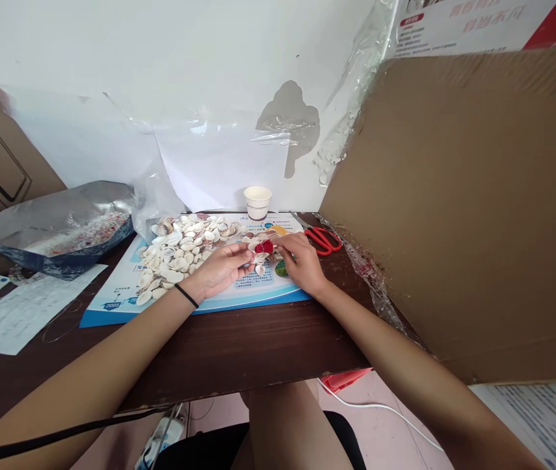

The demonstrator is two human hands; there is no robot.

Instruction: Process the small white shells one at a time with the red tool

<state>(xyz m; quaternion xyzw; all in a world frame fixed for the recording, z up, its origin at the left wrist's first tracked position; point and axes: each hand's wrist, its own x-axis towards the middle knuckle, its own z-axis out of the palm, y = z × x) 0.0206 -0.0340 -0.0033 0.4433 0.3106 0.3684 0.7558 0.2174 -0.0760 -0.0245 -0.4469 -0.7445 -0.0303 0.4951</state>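
Observation:
A heap of white and tan seashells (183, 251) lies on a blue-and-white printed sheet (121, 297) on the dark wooden table (239, 352). My left hand (222, 267), a black band on its wrist, sits right of the heap with fingers curled around a shell. My right hand (302, 261) meets it from the right, fingers pinched. Between the two sets of fingertips sits a small red piece (264, 247) among a few shells. I cannot tell which hand grips the red piece.
A white paper cup (257, 202) stands at the back by the wall. Red-handled scissors (324, 240) lie right of my hands. A large cardboard sheet (464, 215) walls the right side. A silver foil bag (62, 228) and loose papers (18, 313) lie at left.

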